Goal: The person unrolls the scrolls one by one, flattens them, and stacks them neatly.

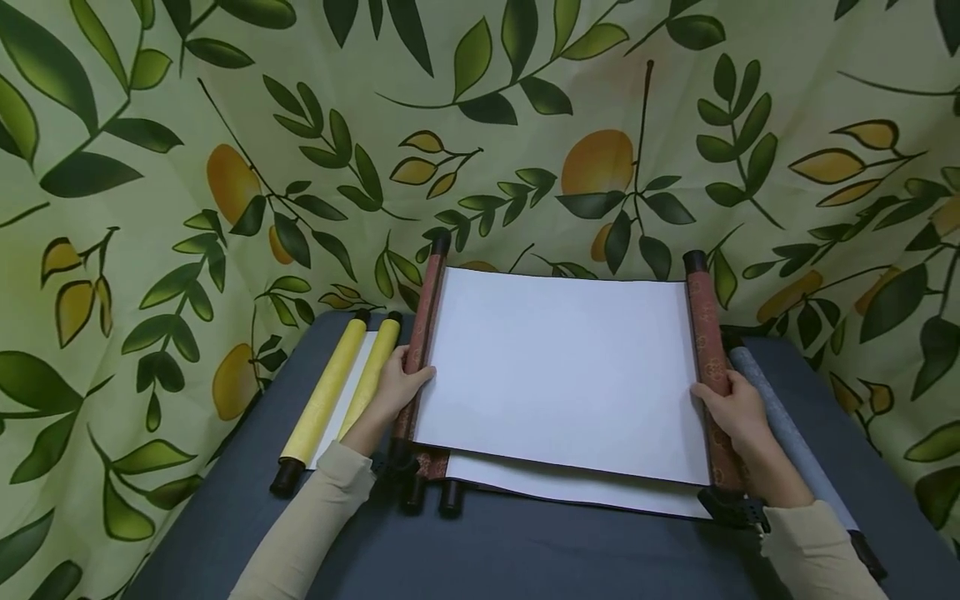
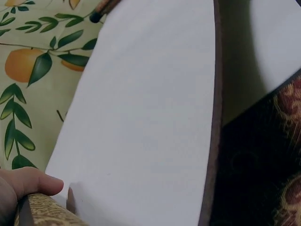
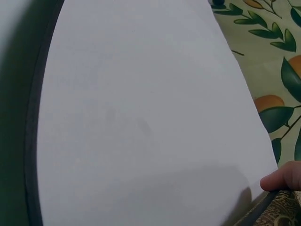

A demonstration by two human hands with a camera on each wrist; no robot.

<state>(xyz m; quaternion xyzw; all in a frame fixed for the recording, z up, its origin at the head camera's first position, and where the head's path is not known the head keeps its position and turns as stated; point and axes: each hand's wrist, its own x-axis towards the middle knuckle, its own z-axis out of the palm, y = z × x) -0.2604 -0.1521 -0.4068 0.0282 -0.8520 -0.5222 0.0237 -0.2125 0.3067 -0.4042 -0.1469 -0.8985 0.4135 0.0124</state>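
we hold a red-brown patterned scroll (image 1: 706,333), left grip (image 1: 395,387) and right grip (image 1: 738,412) pinching its rolls (image 1: 426,321); its white sheet (image 1: 558,375) is spread, not yet laid on the dark-blue bench (image 1: 540,554).

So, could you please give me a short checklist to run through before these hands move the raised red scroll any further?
1. Left hand on the left red roll: ok, gripping it.
2. Right hand on the right red roll: ok, gripping it.
3. White sheet spread between the rolls: ok, no folds visible on its face.
4. Space underneath free: not ok, a lower white sheet lies below.
5. Yellow scroll fully rolled up: not ok, white shows between its two rolls.
6. Back of the raised sheet unmarked: cannot tell, it is hidden.
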